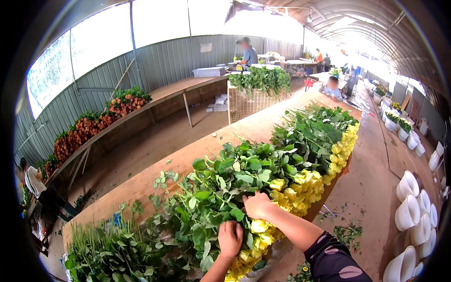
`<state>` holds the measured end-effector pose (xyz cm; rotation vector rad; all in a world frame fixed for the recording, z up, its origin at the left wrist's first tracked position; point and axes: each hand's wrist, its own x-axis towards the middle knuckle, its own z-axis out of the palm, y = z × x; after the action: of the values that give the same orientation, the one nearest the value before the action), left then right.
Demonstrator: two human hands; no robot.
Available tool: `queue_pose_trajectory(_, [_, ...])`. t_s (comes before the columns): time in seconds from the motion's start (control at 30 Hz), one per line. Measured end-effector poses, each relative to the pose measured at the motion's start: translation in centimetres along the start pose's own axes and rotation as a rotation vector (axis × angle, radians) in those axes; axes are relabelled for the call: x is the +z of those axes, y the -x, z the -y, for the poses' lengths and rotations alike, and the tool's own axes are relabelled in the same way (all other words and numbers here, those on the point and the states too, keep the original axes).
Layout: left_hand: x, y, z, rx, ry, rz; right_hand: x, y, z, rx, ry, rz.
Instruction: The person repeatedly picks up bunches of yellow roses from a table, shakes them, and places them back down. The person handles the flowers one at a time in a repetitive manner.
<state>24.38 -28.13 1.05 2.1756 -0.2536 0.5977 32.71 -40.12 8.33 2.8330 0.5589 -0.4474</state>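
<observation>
Yellow roses [296, 192] lie in a long row along the right edge of a wooden table [141, 179], their leafy green stems [243, 165] pointing left across it. My left hand [230, 239] rests among the leaves just left of the yellow blooms, its fingers curled down into the foliage. Further up the row, my right hand [259, 205] reaches into the stems beside the flower heads, fingertips partly hidden by leaves. Whether either hand grips a stem cannot be seen. Another pile of cut green stems [105, 246] lies at the table's lower left.
White plastic buckets [408, 211] stand at the right. Fallen leaves [347, 234] litter the floor. Behind are a wicker crate [243, 105] with greenery and a side bench [169, 90] with orange roses [81, 134]. A child [332, 91] is at the table's far end; several people are about.
</observation>
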Motion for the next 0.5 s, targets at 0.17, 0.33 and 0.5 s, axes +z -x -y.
queue_pose_trajectory(0.17, [-1.6,-1.9,-1.5,0.276,-0.046,-0.116,-3.7,2.1,-0.3,0.082,-0.131,-0.3])
queue_pose_trajectory(0.33, [-0.1,-1.8,-1.2,0.249,0.03,0.08,-3.4,0.1,-6.0,0.328,-0.146,-0.455])
queue_pose_trajectory(0.5, [0.0,-1.6,-0.5,0.235,0.064,0.103,-2.7,1.1,-6.4,0.186,-0.177,-0.004])
